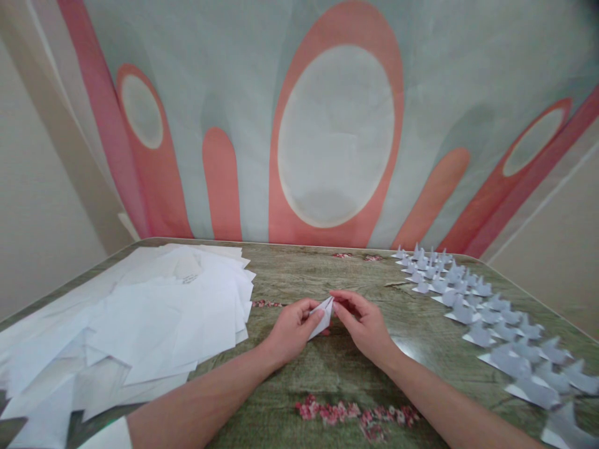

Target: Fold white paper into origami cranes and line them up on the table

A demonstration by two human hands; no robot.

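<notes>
Centrally, the left hand [291,325] grips the folded paper [322,318] between thumb and fingers, apparently steadying it while the right hand [367,321] pinches its far-right tip, the loose sheets [187,324] at left and paper figures [461,310] at right presumably leaving working room.

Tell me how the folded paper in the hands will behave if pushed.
The folded paper is probably very light, being just a small paper piece. Its overlapping folds likely make it stiffer than the flat loose sheets. Its thin edges might crumple if pressed hard.
</notes>
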